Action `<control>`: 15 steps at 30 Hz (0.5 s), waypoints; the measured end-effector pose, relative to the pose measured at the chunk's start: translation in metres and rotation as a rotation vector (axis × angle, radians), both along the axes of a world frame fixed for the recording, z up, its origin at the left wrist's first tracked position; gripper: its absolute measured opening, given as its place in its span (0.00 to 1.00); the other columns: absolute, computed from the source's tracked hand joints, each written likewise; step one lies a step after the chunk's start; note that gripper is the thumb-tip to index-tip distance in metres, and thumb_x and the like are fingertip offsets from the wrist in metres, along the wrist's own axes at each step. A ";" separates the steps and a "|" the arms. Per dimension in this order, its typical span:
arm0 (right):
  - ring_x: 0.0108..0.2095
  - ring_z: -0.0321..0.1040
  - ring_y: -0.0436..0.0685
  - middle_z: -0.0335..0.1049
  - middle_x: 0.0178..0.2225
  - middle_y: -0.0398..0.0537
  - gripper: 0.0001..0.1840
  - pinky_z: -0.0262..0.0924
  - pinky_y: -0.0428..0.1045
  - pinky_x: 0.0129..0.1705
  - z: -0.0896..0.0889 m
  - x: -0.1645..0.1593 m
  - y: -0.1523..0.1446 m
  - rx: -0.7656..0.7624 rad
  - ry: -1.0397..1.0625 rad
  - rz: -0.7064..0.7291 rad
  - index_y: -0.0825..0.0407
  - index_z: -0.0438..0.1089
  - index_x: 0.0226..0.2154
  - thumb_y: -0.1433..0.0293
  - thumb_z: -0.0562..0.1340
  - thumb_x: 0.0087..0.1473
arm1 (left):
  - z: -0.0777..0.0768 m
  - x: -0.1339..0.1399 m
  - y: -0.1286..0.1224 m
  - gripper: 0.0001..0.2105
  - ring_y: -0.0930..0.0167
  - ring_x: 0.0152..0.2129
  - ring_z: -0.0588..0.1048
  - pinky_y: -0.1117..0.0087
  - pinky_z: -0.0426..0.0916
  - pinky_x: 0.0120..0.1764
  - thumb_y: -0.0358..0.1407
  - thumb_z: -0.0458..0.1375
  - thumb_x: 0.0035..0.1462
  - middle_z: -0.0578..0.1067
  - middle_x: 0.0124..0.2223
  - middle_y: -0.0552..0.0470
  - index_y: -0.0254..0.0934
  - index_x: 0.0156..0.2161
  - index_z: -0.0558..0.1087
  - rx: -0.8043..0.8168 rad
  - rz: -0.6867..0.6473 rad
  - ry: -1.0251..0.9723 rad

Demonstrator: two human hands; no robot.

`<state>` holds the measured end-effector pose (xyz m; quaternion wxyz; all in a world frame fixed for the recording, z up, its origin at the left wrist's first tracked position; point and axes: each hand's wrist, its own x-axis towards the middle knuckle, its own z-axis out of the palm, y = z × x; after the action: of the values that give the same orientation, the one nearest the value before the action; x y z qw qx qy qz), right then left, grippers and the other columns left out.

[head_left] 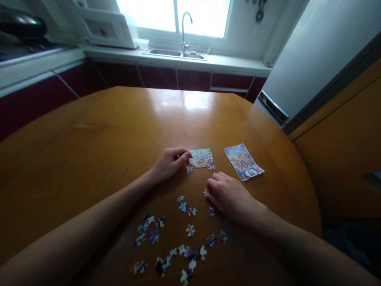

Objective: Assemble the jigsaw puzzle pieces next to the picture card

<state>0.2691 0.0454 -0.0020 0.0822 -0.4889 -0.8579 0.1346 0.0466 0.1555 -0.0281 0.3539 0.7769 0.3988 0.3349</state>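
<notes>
A partly joined jigsaw puzzle (201, 157) lies flat on the wooden table, its lower edge uneven. My left hand (171, 162) rests at its left side, fingers curled together with the tips on the puzzle's left edge; anything between them is hidden. Just below and to the right, my right hand (228, 192) has its fingers closed on a puzzle piece (205, 192), of which only a small part shows by the thumb. A loose piece (211, 211) lies under that hand. To the right sits a creased picture sheet (243, 162) with a colourful print.
Several loose pieces (183, 251) are scattered over the near part of the wooden table (125, 127). Beyond the table's far edge stand a counter with a sink (166, 52), a tap (183, 33) and a white microwave (102, 29). A fridge (309, 51) is at the right.
</notes>
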 end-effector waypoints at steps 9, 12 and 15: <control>0.37 0.66 0.55 0.72 0.34 0.48 0.08 0.60 0.50 0.39 0.002 0.006 0.002 -0.042 0.144 -0.009 0.52 0.72 0.30 0.71 0.61 0.61 | 0.000 -0.001 0.000 0.13 0.71 0.27 0.75 0.72 0.67 0.33 0.39 0.54 0.63 0.79 0.29 0.51 0.35 0.33 0.78 -0.023 0.005 -0.001; 0.40 0.66 0.55 0.72 0.38 0.49 0.08 0.61 0.49 0.41 0.002 0.013 0.007 -0.066 0.220 0.057 0.50 0.75 0.35 0.76 0.60 0.60 | -0.002 -0.001 0.000 0.13 0.72 0.27 0.75 0.72 0.67 0.34 0.39 0.54 0.64 0.79 0.29 0.51 0.35 0.34 0.78 -0.025 0.002 -0.003; 0.38 0.66 0.54 0.71 0.36 0.48 0.07 0.62 0.49 0.40 0.001 0.014 0.007 -0.113 0.224 0.113 0.49 0.76 0.34 0.72 0.61 0.61 | -0.003 -0.001 0.000 0.13 0.72 0.28 0.75 0.72 0.67 0.34 0.39 0.54 0.64 0.79 0.30 0.51 0.35 0.34 0.78 -0.031 0.004 -0.001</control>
<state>0.2833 0.0526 -0.0013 0.1422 -0.4256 -0.8606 0.2408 0.0452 0.1551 -0.0313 0.3654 0.7703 0.4055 0.3298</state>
